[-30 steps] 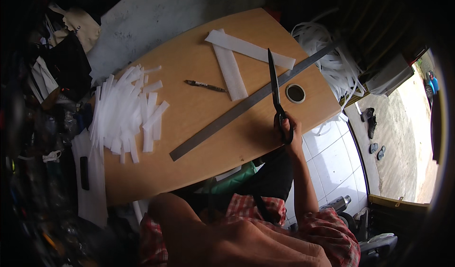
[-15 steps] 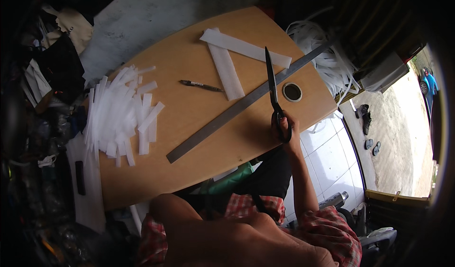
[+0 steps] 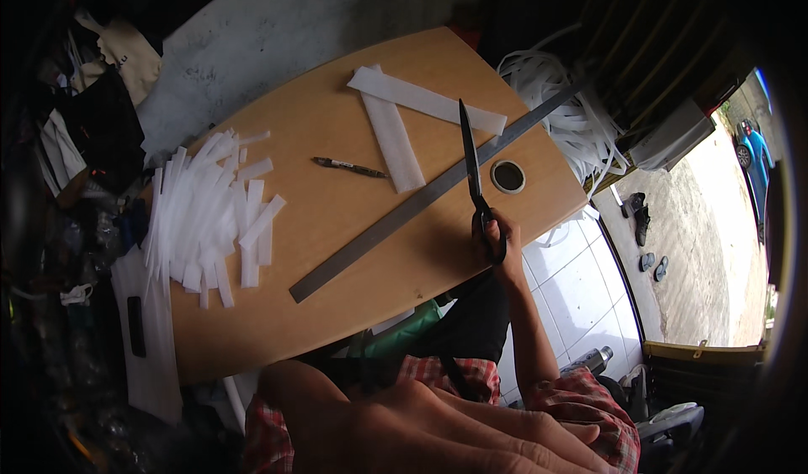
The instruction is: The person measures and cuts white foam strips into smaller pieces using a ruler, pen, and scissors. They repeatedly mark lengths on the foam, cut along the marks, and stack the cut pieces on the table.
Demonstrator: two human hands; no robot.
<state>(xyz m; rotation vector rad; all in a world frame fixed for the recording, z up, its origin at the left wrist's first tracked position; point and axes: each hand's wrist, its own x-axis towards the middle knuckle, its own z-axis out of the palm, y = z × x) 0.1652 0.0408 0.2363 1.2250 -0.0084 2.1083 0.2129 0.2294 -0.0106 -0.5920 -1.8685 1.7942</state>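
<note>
Nearest, the left hand (image 3: 429,432) had its fingers outstretched, grasping nothing visible. Beyond, the right hand (image 3: 503,237) was clamped round the handles (image 3: 481,211) of black shears (image 3: 470,150), probably stiff and blade-heavy, best held there, above the desk (image 3: 219,339) and metal ruler (image 3: 404,212).

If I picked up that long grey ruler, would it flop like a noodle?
Probably not: the ruler looks stiff, lying straight even where its end pokes past the table. It may feel rather heavy, because its dull grey looks like metal. Pushed, it would likely slide, not roll, since it's flat.
</note>
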